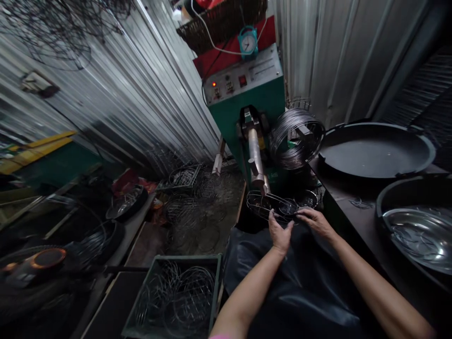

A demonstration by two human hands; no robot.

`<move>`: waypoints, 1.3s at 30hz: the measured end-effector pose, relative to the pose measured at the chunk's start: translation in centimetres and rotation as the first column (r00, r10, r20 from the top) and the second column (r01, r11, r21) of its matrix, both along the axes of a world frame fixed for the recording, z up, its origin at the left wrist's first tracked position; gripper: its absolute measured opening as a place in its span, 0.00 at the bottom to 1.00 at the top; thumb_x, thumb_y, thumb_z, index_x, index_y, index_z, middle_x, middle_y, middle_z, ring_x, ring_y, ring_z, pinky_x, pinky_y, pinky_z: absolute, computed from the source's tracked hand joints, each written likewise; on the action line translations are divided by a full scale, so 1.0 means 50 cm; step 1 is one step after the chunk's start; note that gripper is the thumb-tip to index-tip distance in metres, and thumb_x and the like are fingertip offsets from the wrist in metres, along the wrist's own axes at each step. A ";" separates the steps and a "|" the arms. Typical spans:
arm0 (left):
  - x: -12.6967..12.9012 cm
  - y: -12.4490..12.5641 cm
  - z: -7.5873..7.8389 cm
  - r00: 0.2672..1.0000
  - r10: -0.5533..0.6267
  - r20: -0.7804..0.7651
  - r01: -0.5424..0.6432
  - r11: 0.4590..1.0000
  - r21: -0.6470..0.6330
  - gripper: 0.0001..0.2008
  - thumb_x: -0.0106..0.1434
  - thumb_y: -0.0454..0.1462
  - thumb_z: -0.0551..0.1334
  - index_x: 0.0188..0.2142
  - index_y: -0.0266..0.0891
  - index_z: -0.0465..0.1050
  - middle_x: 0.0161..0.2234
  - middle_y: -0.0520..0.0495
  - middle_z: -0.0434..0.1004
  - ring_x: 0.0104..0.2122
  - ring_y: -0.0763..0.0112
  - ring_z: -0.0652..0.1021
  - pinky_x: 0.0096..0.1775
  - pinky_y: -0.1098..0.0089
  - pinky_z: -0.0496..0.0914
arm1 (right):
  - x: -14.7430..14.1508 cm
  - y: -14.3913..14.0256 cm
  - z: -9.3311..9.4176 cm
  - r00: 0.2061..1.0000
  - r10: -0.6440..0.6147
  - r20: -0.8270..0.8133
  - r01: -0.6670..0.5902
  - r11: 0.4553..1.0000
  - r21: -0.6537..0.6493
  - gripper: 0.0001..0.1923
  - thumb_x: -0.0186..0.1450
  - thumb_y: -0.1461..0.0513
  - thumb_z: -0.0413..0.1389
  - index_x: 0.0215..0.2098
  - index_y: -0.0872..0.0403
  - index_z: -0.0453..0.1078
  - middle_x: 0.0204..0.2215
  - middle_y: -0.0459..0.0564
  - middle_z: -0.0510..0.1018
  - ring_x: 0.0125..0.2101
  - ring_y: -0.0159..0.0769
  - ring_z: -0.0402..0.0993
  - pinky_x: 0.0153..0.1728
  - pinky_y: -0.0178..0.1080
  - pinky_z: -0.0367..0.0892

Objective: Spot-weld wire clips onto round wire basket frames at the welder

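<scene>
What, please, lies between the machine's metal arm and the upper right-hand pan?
In the head view, a wire coil lies between the metal arm and pan.

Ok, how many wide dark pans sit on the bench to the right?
2: the far pan, toward the wall, and the nearer pan, holding a shiny metal bowl and cut by the picture's edge. Others may be hidden.

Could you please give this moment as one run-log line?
Left hand: at wire frame, near edge | Right hand: holding frame, right side | Frame: by metal arm tip, green machine | Red light: lit
</scene>
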State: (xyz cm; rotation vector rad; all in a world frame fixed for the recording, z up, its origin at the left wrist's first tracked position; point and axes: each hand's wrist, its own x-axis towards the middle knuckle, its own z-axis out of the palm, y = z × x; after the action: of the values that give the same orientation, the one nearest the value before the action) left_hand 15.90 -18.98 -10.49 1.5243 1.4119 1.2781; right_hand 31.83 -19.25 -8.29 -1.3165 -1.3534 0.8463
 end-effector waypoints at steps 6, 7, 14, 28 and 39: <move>-0.043 0.002 0.049 0.922 -0.108 0.372 0.152 0.984 -0.089 0.28 0.48 0.36 0.68 0.47 0.39 0.59 0.34 0.50 0.68 0.35 0.73 0.73 0.41 0.69 0.69 | -0.012 -0.023 0.095 0.973 0.204 0.109 -0.198 0.978 -0.064 0.21 0.53 0.43 0.58 0.30 0.50 0.78 0.35 0.53 0.78 0.39 0.46 0.73 0.45 0.47 0.65; -0.049 0.003 0.059 0.894 -0.060 0.444 0.127 0.984 -0.124 0.27 0.49 0.36 0.68 0.46 0.39 0.59 0.33 0.51 0.67 0.33 0.74 0.73 0.39 0.70 0.69 | -0.017 -0.022 0.111 0.963 0.237 0.126 -0.231 0.971 -0.064 0.21 0.53 0.43 0.58 0.32 0.49 0.78 0.36 0.53 0.78 0.40 0.46 0.72 0.45 0.46 0.66; -0.069 0.015 0.104 0.689 0.190 0.700 0.112 0.925 -0.362 0.26 0.45 0.40 0.70 0.41 0.41 0.60 0.32 0.53 0.66 0.32 0.75 0.73 0.33 0.70 0.71 | -0.075 -0.009 0.129 0.985 0.083 0.148 -0.084 0.996 0.001 0.19 0.55 0.46 0.58 0.37 0.50 0.73 0.33 0.49 0.78 0.35 0.43 0.73 0.39 0.42 0.68; -0.048 0.053 0.074 0.652 0.140 0.745 0.116 0.953 -0.281 0.25 0.45 0.37 0.69 0.41 0.41 0.60 0.32 0.54 0.66 0.31 0.77 0.72 0.35 0.72 0.69 | -0.062 0.014 0.130 0.988 0.029 0.152 -0.027 1.000 -0.015 0.25 0.51 0.39 0.57 0.31 0.49 0.75 0.32 0.52 0.78 0.36 0.48 0.73 0.42 0.47 0.68; -0.032 0.069 0.059 0.798 0.063 0.600 0.023 0.991 -0.135 0.24 0.45 0.32 0.69 0.40 0.39 0.61 0.32 0.52 0.67 0.32 0.76 0.71 0.40 0.71 0.66 | -0.029 0.019 0.052 0.999 -0.039 0.034 0.041 0.998 -0.058 0.24 0.51 0.41 0.60 0.32 0.50 0.75 0.34 0.53 0.78 0.39 0.49 0.73 0.45 0.48 0.67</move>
State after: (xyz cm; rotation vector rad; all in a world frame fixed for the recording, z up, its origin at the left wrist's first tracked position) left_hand 14.30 -15.53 -7.54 0.8813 1.0591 1.4748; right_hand 30.36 -18.31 -5.70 -1.4035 -1.3325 0.8461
